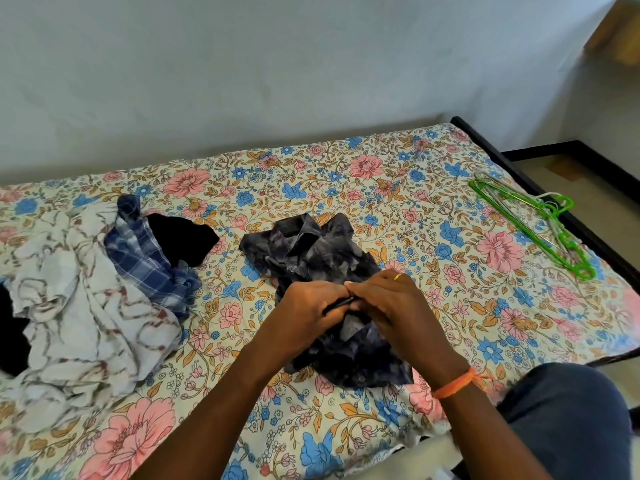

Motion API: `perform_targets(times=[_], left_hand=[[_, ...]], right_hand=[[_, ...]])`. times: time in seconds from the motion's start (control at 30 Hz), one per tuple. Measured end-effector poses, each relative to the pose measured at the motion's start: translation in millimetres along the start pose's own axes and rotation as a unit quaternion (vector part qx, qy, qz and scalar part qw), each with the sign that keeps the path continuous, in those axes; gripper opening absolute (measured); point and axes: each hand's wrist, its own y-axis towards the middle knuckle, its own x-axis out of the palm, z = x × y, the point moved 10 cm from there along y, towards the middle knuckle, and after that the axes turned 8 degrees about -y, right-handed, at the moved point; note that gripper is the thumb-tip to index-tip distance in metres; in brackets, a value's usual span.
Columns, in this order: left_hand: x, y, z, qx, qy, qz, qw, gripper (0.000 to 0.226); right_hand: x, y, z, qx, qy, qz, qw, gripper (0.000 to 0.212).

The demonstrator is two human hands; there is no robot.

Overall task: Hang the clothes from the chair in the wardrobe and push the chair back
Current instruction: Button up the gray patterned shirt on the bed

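Dark mottled shirt [322, 271] lies crumpled mid-bed on the floral sheet [398, 188]. Left hand [311, 304] and right hand [388, 299] meet over it, fingers of both curled, pinching a fold of its fabric between them. Pale patterned garment [79, 306], blue checked shirt [149, 258] and black garment [183, 240] are heaped at left. Green hangers [540, 223] lie at the bed's right edge. No legible writing or labels.

bare forearms | orange wrist thread [453, 382] | gold ring [397, 277] | possibly dark-blue trousers [568, 420]
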Motion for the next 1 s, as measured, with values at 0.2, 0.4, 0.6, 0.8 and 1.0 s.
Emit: perform_targets(times=[0.2, 0.4, 0.6, 0.8, 1.0], left_hand=[[1.9, -6.4, -16.1, -0.088, -0.079, -0.011, 0.993, 0.017], [13.0, -15.4, -39.0, -0.228, -0.252, -0.026, 0.94, 0.015], [15.6, -14.6, -45.2, -0.258, -0.263, -0.033, 0.929, 0.018], [12.8, -11.1, -43.9, -0.248, -0.221, -0.008, 0.943, 0.014], [2.1, -8.0, -32.3, -0.22, -0.189, 0.061, 0.955, 0.01]], right_hand=[[1.6, 1.2, -2.7, -0.029, 0.058, -0.042, 0.997, 0.026], [-1.0, 2.0, -3.6, -0.024, 0.083, -0.047, 0.995, 0.029], [-0.8, -0.1, 0.2, 0.014, 0.036, -0.028, 0.999, 0.025], [-4.6, -5.8, 15.6, 0.123, 0.159, -0.005, 0.98, 0.023], [-6.6, -7.3, 18.9, 0.171, 0.195, 0.012, 0.966, 0.02]])
